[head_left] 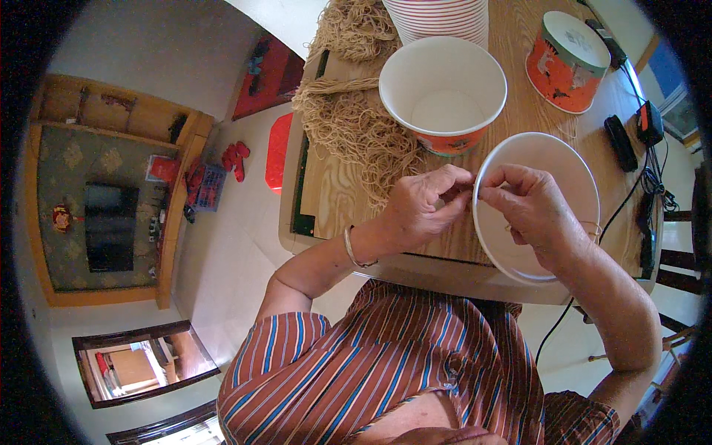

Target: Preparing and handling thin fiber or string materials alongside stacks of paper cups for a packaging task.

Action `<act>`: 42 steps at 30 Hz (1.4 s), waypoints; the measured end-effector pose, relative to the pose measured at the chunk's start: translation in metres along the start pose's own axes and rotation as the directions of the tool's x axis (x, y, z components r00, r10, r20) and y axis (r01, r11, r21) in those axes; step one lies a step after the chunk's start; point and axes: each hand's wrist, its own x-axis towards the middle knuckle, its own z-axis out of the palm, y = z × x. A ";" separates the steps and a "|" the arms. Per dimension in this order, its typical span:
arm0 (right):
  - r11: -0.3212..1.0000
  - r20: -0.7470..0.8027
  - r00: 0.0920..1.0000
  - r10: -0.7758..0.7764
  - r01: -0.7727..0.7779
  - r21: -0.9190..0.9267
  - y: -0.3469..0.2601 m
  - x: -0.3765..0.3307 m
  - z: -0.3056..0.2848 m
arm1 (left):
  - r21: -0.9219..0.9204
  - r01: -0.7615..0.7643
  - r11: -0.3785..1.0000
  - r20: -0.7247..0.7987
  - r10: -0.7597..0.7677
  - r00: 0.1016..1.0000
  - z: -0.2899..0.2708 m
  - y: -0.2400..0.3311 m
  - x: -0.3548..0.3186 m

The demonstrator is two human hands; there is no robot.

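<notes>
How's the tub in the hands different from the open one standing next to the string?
The held tub is tipped sideways; the standing tub is upright. The left hand and right hand are at the held tub's rim, but neither touches the standing tub. Both tubs are white inside.

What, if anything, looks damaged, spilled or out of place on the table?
The tan string lies loosely tangled along the left side of the table, which looks untidy. One orange tub stands upside down, unlike the mouth-up open tub. I see no clear damage or spill.
</notes>
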 end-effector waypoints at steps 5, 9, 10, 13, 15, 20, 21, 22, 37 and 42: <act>1.000 -0.030 0.999 -0.015 0.015 -0.004 -0.003 -0.001 0.004 | 0.161 -0.143 0.977 0.022 0.142 0.990 -0.003 -0.002 0.001; 1.000 -0.034 0.999 -0.001 0.000 -0.006 -0.004 0.000 0.003 | 0.131 -0.161 0.978 0.052 0.156 0.986 -0.005 -0.001 0.005; 1.000 -0.021 1.000 -0.004 0.004 0.010 -0.003 0.000 0.003 | 0.101 -0.148 0.984 0.059 0.143 0.988 -0.006 -0.001 0.005; 1.000 -0.008 1.000 -0.003 0.003 0.022 -0.003 0.000 0.002 | -0.025 0.016 1.000 0.089 -0.014 0.996 -0.005 -0.003 0.003; 1.000 -0.010 1.000 0.002 -0.002 0.018 -0.004 -0.001 0.003 | -0.121 0.117 0.986 0.081 -0.108 0.991 -0.003 -0.003 0.001; 0.999 -0.012 1.000 -0.010 0.010 0.047 -0.001 0.002 0.002 | -0.377 0.298 0.877 0.049 -0.303 0.952 0.002 0.002 -0.002; 0.999 -0.011 1.000 -0.011 0.011 0.045 0.000 0.002 0.001 | -0.174 0.160 0.972 -0.004 -0.163 0.987 0.001 0.003 -0.003; 1.000 -0.008 1.000 -0.023 0.023 0.017 0.001 0.003 0.000 | 0.042 0.013 0.999 -0.025 -0.012 1.000 0.000 0.003 -0.003; 0.999 0.008 1.000 0.012 -0.013 0.030 -0.005 -0.002 0.003 | 0.041 -0.007 0.999 0.047 0.005 0.999 -0.004 0.002 0.002; 0.999 0.025 1.000 -0.001 0.000 0.055 0.001 0.002 0.000 | -0.238 0.269 0.933 0.046 -0.266 0.963 0.004 -0.001 -0.005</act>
